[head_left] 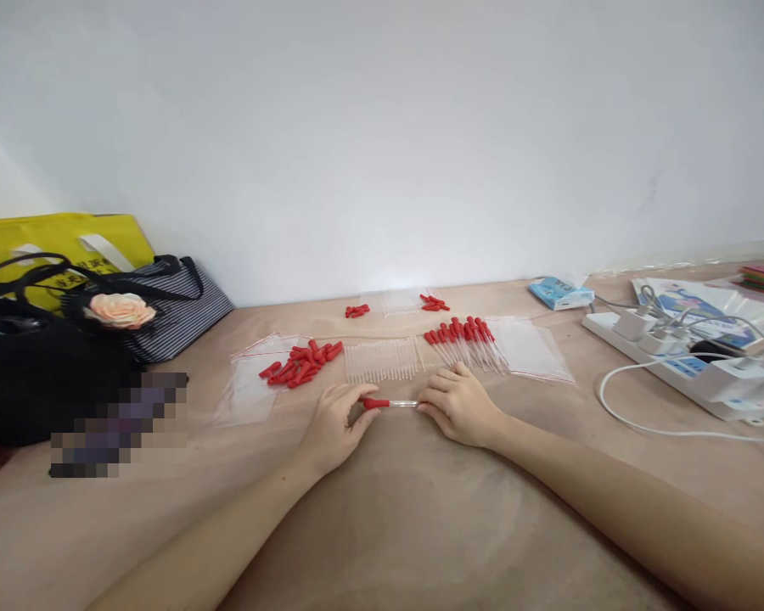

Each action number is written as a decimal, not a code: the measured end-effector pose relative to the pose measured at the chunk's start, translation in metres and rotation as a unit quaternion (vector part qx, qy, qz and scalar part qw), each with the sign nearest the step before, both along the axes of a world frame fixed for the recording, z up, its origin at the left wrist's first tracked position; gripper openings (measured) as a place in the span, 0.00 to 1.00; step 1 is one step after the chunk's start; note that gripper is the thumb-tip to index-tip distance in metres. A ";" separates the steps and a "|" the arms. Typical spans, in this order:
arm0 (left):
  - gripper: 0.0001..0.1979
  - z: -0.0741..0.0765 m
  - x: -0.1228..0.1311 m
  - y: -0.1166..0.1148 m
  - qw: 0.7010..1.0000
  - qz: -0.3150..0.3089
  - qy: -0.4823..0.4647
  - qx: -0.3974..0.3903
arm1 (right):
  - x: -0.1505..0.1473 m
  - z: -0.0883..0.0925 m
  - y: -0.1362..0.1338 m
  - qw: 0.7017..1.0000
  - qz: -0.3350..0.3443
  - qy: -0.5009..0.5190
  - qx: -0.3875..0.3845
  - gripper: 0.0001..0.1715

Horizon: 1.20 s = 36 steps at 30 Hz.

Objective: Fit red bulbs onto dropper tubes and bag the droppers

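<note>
My left hand [340, 424] pinches a red rubber dropper bulb [375, 405] between thumb and fingers. The bulb sits on the end of a clear glass dropper tube [403, 404], which my right hand [458, 406] grips from the other side. Both hands rest low over the table, the tube level between them. Beyond my left hand lies a pile of loose red bulbs [302, 363] on a clear plastic bag. A row of bare glass tubes [380, 362] lies in the middle. Droppers with red bulbs fitted [468, 341] are fanned out behind my right hand.
Farther back lie two small groups of red bulbs [357, 311] beside more tubes [402, 302]. A clear bag [538, 350] is at right. A white power strip [675, 365] with cables and a blue tissue pack [560, 293] stand right; bags [184, 314] crowd the left.
</note>
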<state>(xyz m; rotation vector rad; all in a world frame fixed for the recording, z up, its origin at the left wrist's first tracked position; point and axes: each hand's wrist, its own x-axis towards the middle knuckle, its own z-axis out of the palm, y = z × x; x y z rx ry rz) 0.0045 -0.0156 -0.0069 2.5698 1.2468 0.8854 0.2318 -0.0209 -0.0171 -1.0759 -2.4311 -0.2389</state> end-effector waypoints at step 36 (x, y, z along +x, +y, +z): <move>0.05 0.000 0.002 0.004 0.998 0.005 0.020 -0.061 | -0.004 0.020 0.062 0.915 -0.380 0.014 -0.136 0.19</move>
